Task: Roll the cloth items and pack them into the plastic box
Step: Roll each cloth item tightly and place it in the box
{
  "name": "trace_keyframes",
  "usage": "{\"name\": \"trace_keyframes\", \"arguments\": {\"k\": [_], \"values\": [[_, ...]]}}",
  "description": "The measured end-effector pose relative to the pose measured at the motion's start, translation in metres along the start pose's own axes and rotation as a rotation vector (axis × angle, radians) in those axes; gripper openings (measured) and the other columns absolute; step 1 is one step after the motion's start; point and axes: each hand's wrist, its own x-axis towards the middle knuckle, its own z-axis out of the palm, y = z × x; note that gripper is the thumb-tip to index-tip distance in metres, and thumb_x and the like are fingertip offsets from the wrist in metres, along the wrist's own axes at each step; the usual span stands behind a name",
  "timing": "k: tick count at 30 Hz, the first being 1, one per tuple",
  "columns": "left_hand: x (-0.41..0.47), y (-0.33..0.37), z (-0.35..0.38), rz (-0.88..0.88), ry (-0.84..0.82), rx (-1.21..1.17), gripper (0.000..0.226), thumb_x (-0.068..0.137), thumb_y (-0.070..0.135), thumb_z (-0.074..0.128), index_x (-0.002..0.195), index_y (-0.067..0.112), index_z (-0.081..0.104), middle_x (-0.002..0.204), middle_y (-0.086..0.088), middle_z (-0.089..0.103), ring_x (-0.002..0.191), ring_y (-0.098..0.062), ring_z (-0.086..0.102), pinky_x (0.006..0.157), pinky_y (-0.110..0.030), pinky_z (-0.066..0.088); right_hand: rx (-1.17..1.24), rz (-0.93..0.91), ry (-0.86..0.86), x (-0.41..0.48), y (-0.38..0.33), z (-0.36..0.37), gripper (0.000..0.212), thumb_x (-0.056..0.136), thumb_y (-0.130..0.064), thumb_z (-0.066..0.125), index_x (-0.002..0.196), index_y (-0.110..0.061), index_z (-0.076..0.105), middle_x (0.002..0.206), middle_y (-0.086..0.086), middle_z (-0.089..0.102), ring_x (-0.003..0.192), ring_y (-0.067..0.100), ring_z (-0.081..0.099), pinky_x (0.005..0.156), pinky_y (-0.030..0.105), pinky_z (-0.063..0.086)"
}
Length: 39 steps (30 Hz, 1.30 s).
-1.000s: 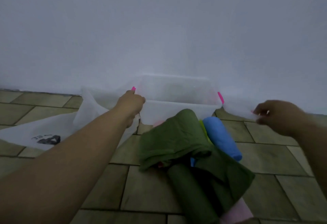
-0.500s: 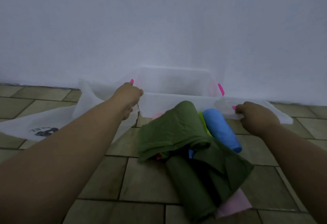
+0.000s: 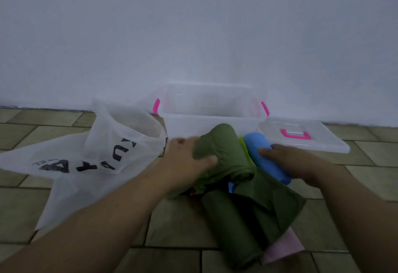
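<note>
A clear plastic box [image 3: 185, 119] with pink clips stands open against the wall. In front of it lies a heap of cloth: an olive green cloth [image 3: 224, 152] on top, a blue rolled cloth [image 3: 258, 145] to its right, a second dark green roll [image 3: 228, 225] nearer me, and a pink cloth [image 3: 284, 247] underneath. My left hand [image 3: 185, 162] grips the left side of the top olive cloth. My right hand [image 3: 286, 156] rests on the blue roll, fingers curled over it.
The box's clear lid [image 3: 305, 137] with a pink handle lies flat on the tiled floor to the right of the box. A white plastic bag [image 3: 86, 160] with black lettering lies to the left. A white wall rises right behind the box.
Both hands left the box's edge and lid and came down onto the cloth heap. The lid now lies on the floor to the right. The view tilted down slightly.
</note>
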Motion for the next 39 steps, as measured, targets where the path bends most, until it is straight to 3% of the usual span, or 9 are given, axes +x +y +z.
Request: {"name": "trace_keyframes", "arguments": {"k": [5, 14, 19, 22, 24, 27, 30, 34, 39], "values": [[-0.010, -0.010, 0.019, -0.018, -0.232, 0.158, 0.114, 0.072, 0.058, 0.067, 0.148, 0.034, -0.015, 0.157, -0.001, -0.012, 0.141, -0.027, 0.021, 0.107, -0.034, 0.031, -0.140, -0.081, 0.028, -0.008, -0.019, 0.032, 0.068, 0.087, -0.062, 0.046, 0.133, -0.012, 0.043, 0.131, 0.017, 0.051, 0.099, 0.024, 0.049, 0.081, 0.031, 0.032], [-0.011, -0.018, 0.014, -0.047, -0.137, 0.196, 0.114, 0.075, 0.047, 0.070, 0.148, 0.027, -0.016, 0.156, -0.008, -0.013, 0.141, -0.032, 0.020, 0.110, -0.038, 0.028, -0.170, -0.173, 0.006, 0.002, -0.043, 0.048, 0.065, 0.088, -0.055, 0.051, 0.128, -0.005, 0.042, 0.125, 0.018, 0.053, 0.092, 0.023, 0.045, 0.079, 0.030, 0.032], [-0.009, -0.015, 0.009, -0.052, -0.159, 0.211, 0.116, 0.074, 0.048, 0.069, 0.148, 0.025, -0.017, 0.156, -0.009, -0.016, 0.142, -0.033, 0.019, 0.112, -0.038, 0.027, -0.169, -0.116, -0.046, -0.005, -0.045, 0.037, 0.082, 0.087, -0.066, 0.039, 0.144, -0.007, 0.030, 0.146, 0.016, 0.039, 0.128, 0.031, 0.043, 0.101, 0.036, 0.032], [-0.017, -0.017, -0.005, -0.020, -0.128, 0.216, 0.111, 0.076, 0.048, 0.067, 0.149, 0.029, -0.015, 0.157, -0.004, -0.020, 0.145, -0.028, 0.010, 0.113, -0.039, 0.026, -0.127, -0.216, 0.228, -0.029, -0.052, 0.016, 0.078, 0.082, -0.067, 0.047, 0.137, -0.011, 0.041, 0.139, 0.013, 0.047, 0.123, 0.030, 0.047, 0.101, 0.040, 0.038], [-0.031, -0.019, -0.016, 0.051, -0.057, 0.257, 0.103, 0.077, 0.048, 0.064, 0.150, 0.031, -0.006, 0.157, 0.001, -0.013, 0.144, -0.026, 0.013, 0.109, -0.040, 0.031, -0.120, -0.403, 0.466, -0.062, -0.059, 0.011, 0.046, 0.079, -0.059, 0.059, 0.107, -0.023, 0.057, 0.106, 0.000, 0.059, 0.094, 0.019, 0.058, 0.076, 0.032, 0.045], [-0.061, -0.024, -0.021, 0.120, 0.063, 0.416, 0.076, 0.080, 0.053, 0.058, 0.143, 0.029, 0.025, 0.145, 0.000, 0.021, 0.125, -0.026, 0.041, 0.097, -0.038, 0.042, -0.326, -0.563, 0.344, -0.118, -0.064, 0.038, 0.023, 0.074, -0.051, 0.054, 0.070, -0.029, 0.050, 0.072, -0.010, 0.054, 0.068, 0.008, 0.053, 0.053, 0.021, 0.032], [-0.089, -0.038, -0.001, 0.074, -0.062, 0.608, 0.060, 0.081, 0.053, 0.054, 0.133, 0.028, 0.038, 0.137, -0.003, 0.033, 0.120, -0.023, 0.042, 0.093, -0.038, 0.043, -0.675, -0.520, 0.136, -0.144, -0.052, 0.086, 0.034, 0.076, -0.055, 0.045, 0.097, -0.030, 0.052, 0.094, -0.005, 0.060, 0.084, 0.013, 0.058, 0.061, 0.024, 0.036], [-0.106, -0.063, 0.021, -0.001, -0.193, 0.754, 0.076, 0.078, 0.051, 0.055, 0.143, 0.031, 0.020, 0.150, -0.007, 0.019, 0.134, -0.030, 0.026, 0.100, -0.045, 0.037, -0.788, -0.406, 0.212, -0.143, -0.043, 0.119, 0.061, 0.081, -0.038, 0.058, 0.133, -0.023, 0.030, 0.117, 0.006, 0.056, 0.100, 0.025, 0.058, 0.070, 0.033, 0.041], [-0.108, -0.072, -0.001, 0.022, 0.000, 0.352, 0.055, 0.081, 0.040, 0.059, 0.132, 0.025, 0.045, 0.133, -0.006, 0.042, 0.110, -0.022, 0.050, 0.086, -0.035, 0.045, -0.742, -0.668, 0.252, -0.152, -0.050, 0.155, 0.054, 0.082, -0.029, 0.053, 0.133, -0.028, 0.034, 0.122, 0.002, 0.052, 0.104, 0.026, 0.051, 0.083, 0.038, 0.041]]}}
